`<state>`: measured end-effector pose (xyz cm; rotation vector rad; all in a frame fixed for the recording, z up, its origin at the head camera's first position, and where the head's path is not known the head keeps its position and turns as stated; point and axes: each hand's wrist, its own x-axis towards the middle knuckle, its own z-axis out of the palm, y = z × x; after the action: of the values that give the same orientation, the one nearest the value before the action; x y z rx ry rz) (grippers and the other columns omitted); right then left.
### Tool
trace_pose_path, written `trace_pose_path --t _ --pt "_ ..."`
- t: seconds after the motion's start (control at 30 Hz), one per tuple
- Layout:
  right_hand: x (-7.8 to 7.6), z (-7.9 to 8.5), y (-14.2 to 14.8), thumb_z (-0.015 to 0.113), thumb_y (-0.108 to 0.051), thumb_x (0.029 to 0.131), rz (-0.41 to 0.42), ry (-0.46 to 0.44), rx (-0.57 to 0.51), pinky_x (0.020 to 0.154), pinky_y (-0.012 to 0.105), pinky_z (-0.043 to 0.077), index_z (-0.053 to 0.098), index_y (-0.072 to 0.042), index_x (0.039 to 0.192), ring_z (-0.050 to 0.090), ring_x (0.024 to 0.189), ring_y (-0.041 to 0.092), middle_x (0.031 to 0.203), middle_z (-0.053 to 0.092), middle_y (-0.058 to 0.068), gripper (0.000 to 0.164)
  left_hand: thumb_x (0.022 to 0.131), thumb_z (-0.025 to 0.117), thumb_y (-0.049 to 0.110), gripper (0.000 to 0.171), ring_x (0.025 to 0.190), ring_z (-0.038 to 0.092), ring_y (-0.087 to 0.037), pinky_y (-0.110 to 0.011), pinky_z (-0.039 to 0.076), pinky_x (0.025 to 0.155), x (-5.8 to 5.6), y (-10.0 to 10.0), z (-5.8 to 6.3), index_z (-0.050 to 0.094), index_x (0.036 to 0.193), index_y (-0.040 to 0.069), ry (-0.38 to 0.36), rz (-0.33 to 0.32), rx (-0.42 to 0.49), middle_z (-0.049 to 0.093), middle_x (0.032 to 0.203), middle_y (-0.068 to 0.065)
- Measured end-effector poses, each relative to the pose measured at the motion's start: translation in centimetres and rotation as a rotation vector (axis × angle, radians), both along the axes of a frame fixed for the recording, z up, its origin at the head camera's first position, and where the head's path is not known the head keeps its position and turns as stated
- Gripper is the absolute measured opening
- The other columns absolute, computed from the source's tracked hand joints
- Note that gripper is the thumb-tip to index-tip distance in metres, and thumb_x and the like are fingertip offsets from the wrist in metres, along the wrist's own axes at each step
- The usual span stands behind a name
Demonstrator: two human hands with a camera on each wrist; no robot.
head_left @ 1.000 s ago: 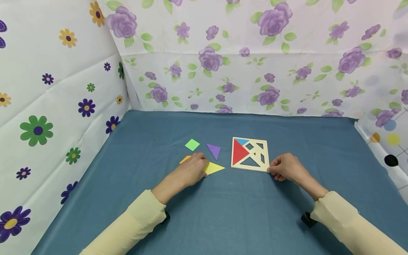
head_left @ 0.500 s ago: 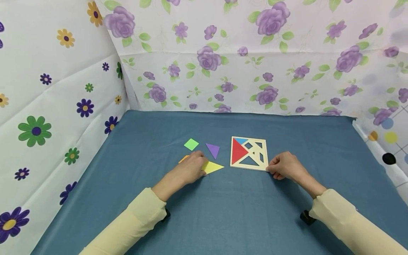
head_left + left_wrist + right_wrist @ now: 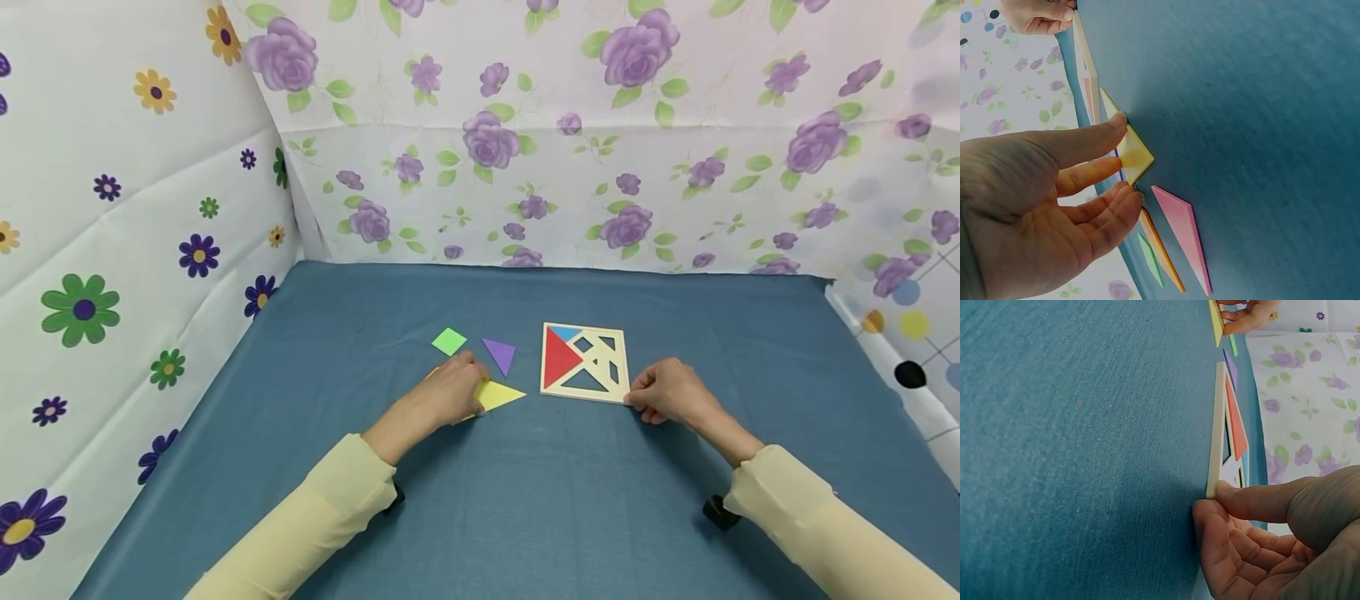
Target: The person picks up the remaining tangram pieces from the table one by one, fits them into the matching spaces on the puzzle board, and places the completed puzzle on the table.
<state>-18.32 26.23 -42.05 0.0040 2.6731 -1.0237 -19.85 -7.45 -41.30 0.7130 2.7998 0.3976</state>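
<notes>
My left hand (image 3: 450,390) pinches a yellow triangle (image 3: 498,395) between thumb and fingers, and its left part is hidden under the hand in the head view. In the left wrist view the thumb lies on one edge of the triangle, with fingertips at the opposite side. At the right, my right hand (image 3: 670,392) pinches the near right corner of a wooden tangram board (image 3: 550,389) lying on the cloth. A red triangle (image 3: 559,358) and a blue piece (image 3: 566,332) sit in the board; its other cut-outs show cloth.
Behind the left hand lie a green square (image 3: 449,341) and a purple triangle (image 3: 499,356). The left wrist view also shows an orange piece (image 3: 1161,251) and a pink piece (image 3: 1184,234) on the blue cloth (image 3: 525,517). Floral sheets (image 3: 420,175) stand behind and at left.
My left hand has shifted slightly with the yellow triangle, whose near edge now shows below the fingers. Less of the orange piece shows. The right hand stays on the board's corner.
</notes>
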Motion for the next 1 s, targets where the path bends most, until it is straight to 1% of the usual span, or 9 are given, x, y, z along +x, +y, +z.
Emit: trace_pose_path --t 0.1,0.23,0.37,0.57,0.77,1.0 --pt "0.01 -0.11 0.00 0.077 -0.007 0.093 0.002 0.009 0.002 0.056 0.036 0.059 0.076 0.002 0.086 0.066 0.058 0.016 0.069 0.070 0.008 0.011 0.088 0.085 0.014 0.046 0.106 0.055 -0.025 -0.044 0.050 0.093 -0.09 0.11 0.23 0.068 0.130 0.004 -0.035 0.011 -0.003 0.059 0.122 -0.014" --pt "0.05 -0.26 -0.05 0.076 -0.007 0.093 0.005 0.019 -0.002 0.056 0.036 0.059 0.076 0.002 0.086 0.066 0.058 0.016 0.069 0.070 0.008 0.011 0.087 0.085 0.011 0.048 0.107 0.054 -0.025 -0.044 0.049 0.096 -0.31 0.08 0.42 0.067 0.130 0.002 -0.083 0.023 0.018 0.057 0.123 -0.014" --pt "0.06 -0.33 -0.09 0.076 -0.006 0.093 0.002 0.016 -0.007 0.057 0.036 0.059 0.076 0.002 0.086 0.066 0.058 0.016 0.069 0.070 0.007 0.011 0.086 0.086 0.009 0.051 0.106 0.053 -0.024 -0.042 0.049 0.098 -0.45 0.14 0.59 0.065 0.131 0.000 -0.113 0.040 0.029 0.056 0.124 -0.015" --pt "0.07 -0.24 -0.05 0.076 -0.006 0.092 0.004 0.022 -0.006 0.056 0.035 0.059 0.076 0.002 0.085 0.066 0.058 0.016 0.068 0.069 0.008 0.010 0.083 0.089 0.009 0.052 0.100 0.052 -0.022 -0.040 0.050 0.095 -0.64 0.36 0.60 0.066 0.129 0.000 -0.106 0.048 0.029 0.054 0.120 -0.014" --pt "0.09 -0.22 0.03 0.076 -0.005 0.093 0.011 0.032 0.000 0.055 0.035 0.058 0.076 0.002 0.084 0.066 0.057 0.016 0.067 0.069 0.007 0.011 0.083 0.089 0.008 0.050 0.095 0.052 -0.021 -0.041 0.052 0.088 -0.67 0.54 0.38 0.064 0.126 0.006 -0.111 0.082 0.043 0.049 0.120 -0.012" --pt "0.12 -0.22 0.10 0.075 -0.005 0.093 0.008 0.031 -0.001 0.055 0.035 0.058 0.075 0.002 0.085 0.066 0.057 0.016 0.068 0.069 0.007 0.011 0.082 0.088 0.002 0.049 0.093 0.053 -0.022 -0.039 0.053 0.084 -0.34 0.62 0.22 0.060 0.122 0.006 -0.119 0.093 0.117 0.048 0.116 -0.012"
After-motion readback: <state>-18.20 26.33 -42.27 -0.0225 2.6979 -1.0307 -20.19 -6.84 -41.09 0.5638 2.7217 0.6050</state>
